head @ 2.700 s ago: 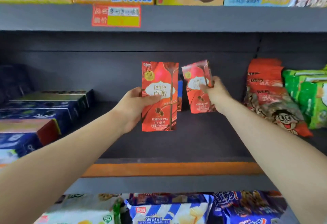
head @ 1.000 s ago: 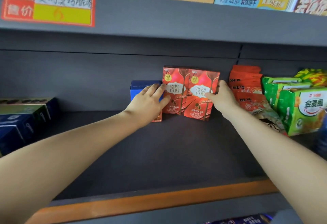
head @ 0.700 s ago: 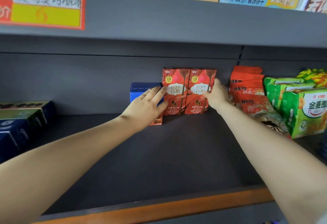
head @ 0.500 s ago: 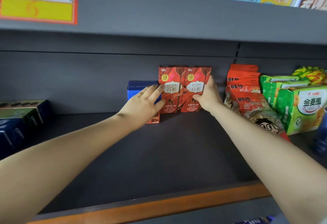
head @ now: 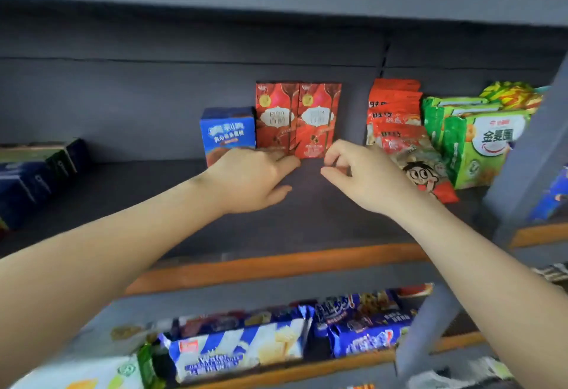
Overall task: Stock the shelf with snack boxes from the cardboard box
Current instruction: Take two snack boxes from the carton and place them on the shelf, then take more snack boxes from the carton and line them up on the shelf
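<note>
Two red snack boxes (head: 298, 119) (lettering blurred) are being displayed upright beside a blue box (head: 227, 133); nothing is being held by the left hand (head: 249, 179) or right hand (head: 365, 179), fingers loosely curled.

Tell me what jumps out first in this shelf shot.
Two tall red cardboard snack boxes stand upright side by side at the back of the dark grey shelf, a shorter blue snack box on their left. Both bare hands hang just before them, the left hand and right hand holding nothing. Red and green snack bags crowd the right.

Even soft light, motion blur, bowed edges
</note>
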The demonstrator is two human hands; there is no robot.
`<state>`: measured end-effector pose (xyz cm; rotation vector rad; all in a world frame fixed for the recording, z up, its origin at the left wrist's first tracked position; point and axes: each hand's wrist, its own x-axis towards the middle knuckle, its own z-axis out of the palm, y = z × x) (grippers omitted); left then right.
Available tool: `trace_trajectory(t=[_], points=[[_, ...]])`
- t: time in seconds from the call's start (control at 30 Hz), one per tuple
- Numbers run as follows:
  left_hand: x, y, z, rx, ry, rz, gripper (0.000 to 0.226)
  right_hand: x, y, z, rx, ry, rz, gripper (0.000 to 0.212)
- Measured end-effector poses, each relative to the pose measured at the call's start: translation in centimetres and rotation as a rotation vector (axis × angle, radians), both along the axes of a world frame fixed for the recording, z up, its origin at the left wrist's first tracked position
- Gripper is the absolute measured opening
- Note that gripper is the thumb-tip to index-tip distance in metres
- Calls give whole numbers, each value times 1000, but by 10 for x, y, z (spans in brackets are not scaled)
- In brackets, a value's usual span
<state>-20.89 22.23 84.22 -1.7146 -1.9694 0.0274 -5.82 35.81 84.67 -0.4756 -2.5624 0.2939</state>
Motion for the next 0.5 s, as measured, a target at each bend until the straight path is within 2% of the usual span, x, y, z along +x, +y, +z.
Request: trace_trajectory(t=[0.1, 0.23, 0.37, 0.5], points=[[50, -25, -12, 201, -156, -154, 48, 54, -20, -15, 18, 91, 178, 12], [116, -60, -41, 281, -180, -239, 26, 113, -26, -38, -56, 111, 349, 11], [162, -89, -99, 177, -251, -276, 18, 151, -32, -88, -208, 64, 422, 14], [181, -115, -184, -16, -417, -137, 24, 173, -44, -167, -300, -154, 445, 11]])
